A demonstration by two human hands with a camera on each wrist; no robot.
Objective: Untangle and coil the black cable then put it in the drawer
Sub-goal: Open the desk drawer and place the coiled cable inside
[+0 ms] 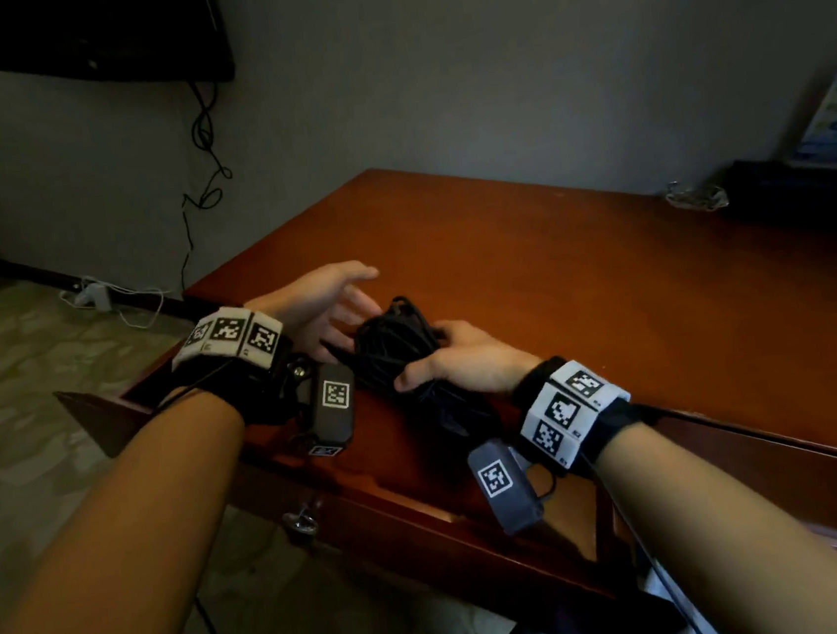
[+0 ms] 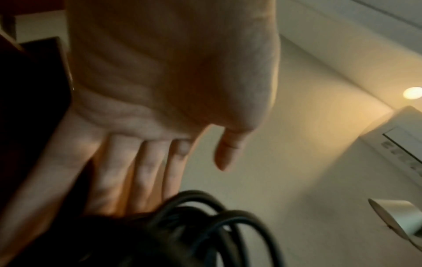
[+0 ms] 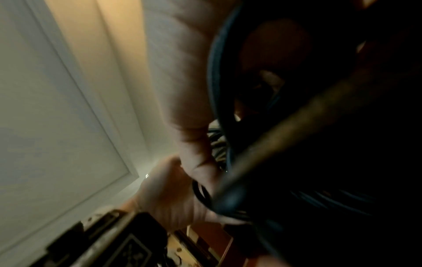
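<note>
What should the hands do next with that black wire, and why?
Probably carry it over to the open drawer on the left and lower it in. The black cable already looks bundled into loops, the right hand grips it above the desk, and the left hand waits open beside it.

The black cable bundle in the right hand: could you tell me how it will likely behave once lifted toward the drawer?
The black cable is probably floppy: loose loops stick out beyond the right hand. It likely springs apart if released, as nothing visibly ties it.
</note>
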